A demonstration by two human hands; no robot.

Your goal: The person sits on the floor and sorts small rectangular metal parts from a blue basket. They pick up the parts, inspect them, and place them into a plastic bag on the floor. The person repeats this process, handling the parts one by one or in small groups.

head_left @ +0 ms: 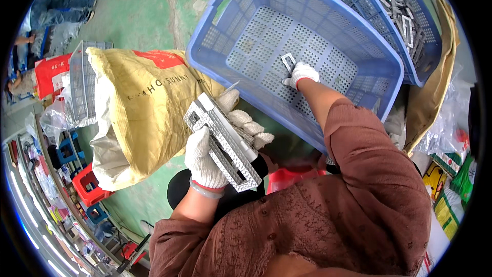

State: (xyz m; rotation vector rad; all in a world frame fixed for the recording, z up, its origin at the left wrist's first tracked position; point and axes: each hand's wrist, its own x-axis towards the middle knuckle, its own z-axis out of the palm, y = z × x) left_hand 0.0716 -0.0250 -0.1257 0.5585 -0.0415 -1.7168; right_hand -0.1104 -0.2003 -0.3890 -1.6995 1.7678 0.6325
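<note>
My left hand (204, 160), in a white knitted glove, is closed around a stack of silver rectangular metal frames (231, 149). The thumb lies along the near side and the fingers wrap the far side. The stack is held above my lap, tilted. My right hand (304, 74), also gloved, reaches down into the large blue plastic basket (328, 13). Its fingers are closed on the end of a single silver metal frame (288, 59), just above the perforated basket floor; the fingertips are partly hidden.
Behind to the right, a second blue basket (353, 7) holds many silver metal frames (407, 28). A yellow woven sack (148, 97) stands at my left, near a grey crate (87, 90) and a red stool (88, 184). At far right are cardboard (435, 87) and clear plastic wrap (445, 115).
</note>
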